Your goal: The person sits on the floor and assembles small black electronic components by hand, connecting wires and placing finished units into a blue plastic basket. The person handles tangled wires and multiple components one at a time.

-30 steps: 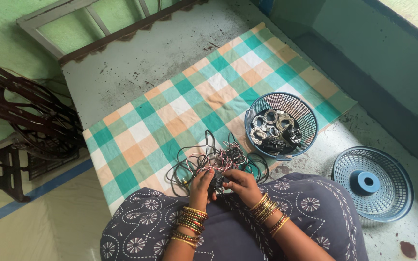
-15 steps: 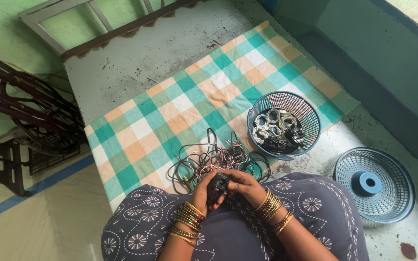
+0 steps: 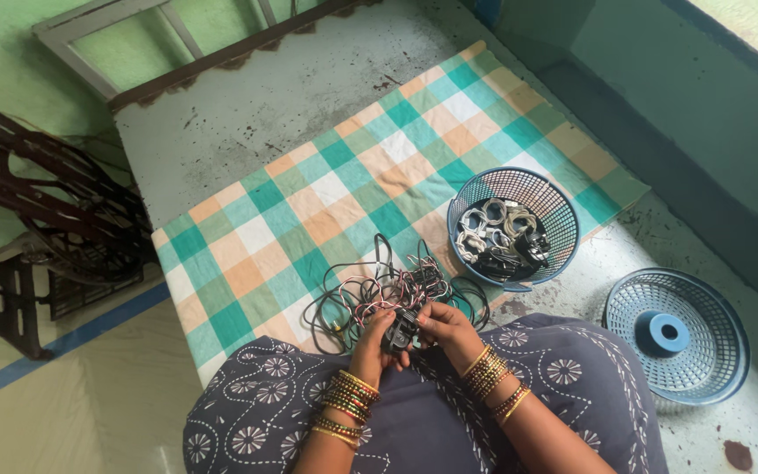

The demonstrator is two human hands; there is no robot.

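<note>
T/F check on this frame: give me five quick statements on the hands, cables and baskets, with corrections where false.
1. Both hands, left hand and right hand, hold a small dark cable bundle. True.
2. The blue basket on the checked cloth is empty. False: it holds coiled cable bundles.
3. A loose tangle of cables lies on the cloth just ahead of the hands. True.
4. The second basket-like piece sits on the cloth too. False: it lies on the bare surface at right, off the cloth.
5. Both wrists are bare. False: both wear bangles.
</note>
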